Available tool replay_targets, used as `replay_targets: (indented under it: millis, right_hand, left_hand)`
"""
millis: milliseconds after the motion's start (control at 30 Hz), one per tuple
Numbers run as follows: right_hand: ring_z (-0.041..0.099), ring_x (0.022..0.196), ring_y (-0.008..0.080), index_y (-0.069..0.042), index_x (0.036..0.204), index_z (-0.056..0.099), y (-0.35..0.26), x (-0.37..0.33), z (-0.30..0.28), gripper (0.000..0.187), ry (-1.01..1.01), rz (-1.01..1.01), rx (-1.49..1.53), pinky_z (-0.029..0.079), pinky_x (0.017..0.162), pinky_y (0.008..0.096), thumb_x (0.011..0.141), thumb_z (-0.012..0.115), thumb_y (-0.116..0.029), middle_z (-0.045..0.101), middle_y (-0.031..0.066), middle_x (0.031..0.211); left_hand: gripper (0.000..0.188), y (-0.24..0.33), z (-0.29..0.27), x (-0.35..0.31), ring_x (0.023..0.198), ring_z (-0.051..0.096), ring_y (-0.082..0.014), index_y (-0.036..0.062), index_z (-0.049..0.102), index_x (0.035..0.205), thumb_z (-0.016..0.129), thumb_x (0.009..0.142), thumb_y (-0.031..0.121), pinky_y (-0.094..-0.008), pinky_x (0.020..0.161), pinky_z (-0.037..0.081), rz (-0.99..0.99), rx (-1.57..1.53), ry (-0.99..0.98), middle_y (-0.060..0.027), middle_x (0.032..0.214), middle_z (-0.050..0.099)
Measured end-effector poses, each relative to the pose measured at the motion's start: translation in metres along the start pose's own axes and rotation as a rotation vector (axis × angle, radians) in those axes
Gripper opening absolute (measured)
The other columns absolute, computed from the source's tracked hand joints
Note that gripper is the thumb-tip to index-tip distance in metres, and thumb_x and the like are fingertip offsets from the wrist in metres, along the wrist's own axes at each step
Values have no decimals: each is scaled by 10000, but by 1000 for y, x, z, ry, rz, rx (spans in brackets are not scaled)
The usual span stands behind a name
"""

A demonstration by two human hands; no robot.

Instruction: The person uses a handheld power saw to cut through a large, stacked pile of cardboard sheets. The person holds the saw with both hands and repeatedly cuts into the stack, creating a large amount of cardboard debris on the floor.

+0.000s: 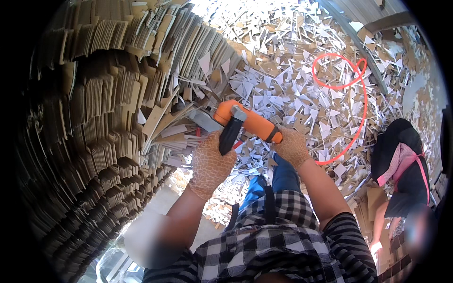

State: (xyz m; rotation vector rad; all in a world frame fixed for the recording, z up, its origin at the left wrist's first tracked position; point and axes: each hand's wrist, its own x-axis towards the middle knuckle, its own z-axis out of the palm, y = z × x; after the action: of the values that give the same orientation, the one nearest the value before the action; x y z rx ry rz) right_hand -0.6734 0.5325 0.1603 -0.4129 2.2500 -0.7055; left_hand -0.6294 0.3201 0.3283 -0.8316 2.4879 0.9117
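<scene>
In both gloved hands I hold an orange handheld power tool (252,123) with a black side handle (231,135). My left hand (211,166) is closed round that side handle. My right hand (292,147) grips the rear end of the orange body. The tool's grey metal head (205,120) points left, close to the stacked cardboard sheets (101,96); whether it touches them I cannot tell. Both gloves are tan with a mottled pattern. A red hose (365,108) loops over the scraps at the right and passes behind my right forearm.
Tall stacks of cut cardboard rise along the left side. White and brown cardboard scraps (292,89) cover the floor ahead and round my legs. At the right a co-worker (401,155) in dark clothes bends down near more cardboard pieces (376,203). A long grey beam (355,45) runs at the far right.
</scene>
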Motion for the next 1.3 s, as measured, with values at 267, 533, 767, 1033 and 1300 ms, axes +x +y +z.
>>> replay_targets:
  millis: [267, 533, 767, 1033, 1300]
  right_hand:
    - [673, 842, 412, -81, 953, 682, -5, 15, 2, 246, -84, 69, -46, 534, 741, 496, 747, 656, -213, 700, 200, 844]
    - [662, 830, 423, -101, 988, 694, 31, -53, -23, 275, 47, 111, 2, 516, 715, 505, 755, 688, -247, 695, 204, 851]
    - [662, 825, 409, -141, 1132, 673, -26, -35, -100, 370, 163, -23, 30, 516, 702, 484, 775, 711, -233, 690, 195, 846]
    - [670, 834, 403, -74, 975, 685, -48, -24, -117, 265, 112, 108, -2, 523, 743, 479, 734, 706, -180, 698, 192, 835]
    - [669, 843, 411, -75, 963, 680, -48, -33, -130, 260, 90, 97, -82, 521, 748, 487, 733, 687, -196, 697, 203, 866]
  left_hand:
    - [271, -33, 14, 60, 824, 670, -400, 24, 617, 977, 666, 780, 204, -469, 717, 524, -45, 29, -108, -220, 808, 659]
    - [311, 57, -3, -15, 814, 666, -410, 63, 586, 1071, 649, 791, 184, -507, 723, 531, 158, -26, -155, -218, 831, 659]
    - [309, 105, -59, -33, 725, 677, -387, 22, 564, 1058, 667, 799, 156, -487, 657, 533, 174, -25, -131, -187, 768, 658]
    - [340, 110, -86, -5, 779, 692, -388, -7, 604, 1078, 670, 776, 137, -464, 720, 550, 162, -69, -122, -225, 836, 662]
    - [355, 117, -84, -27, 779, 687, -381, -21, 590, 1078, 674, 768, 129, -463, 714, 546, 201, -30, -70, -225, 824, 661]
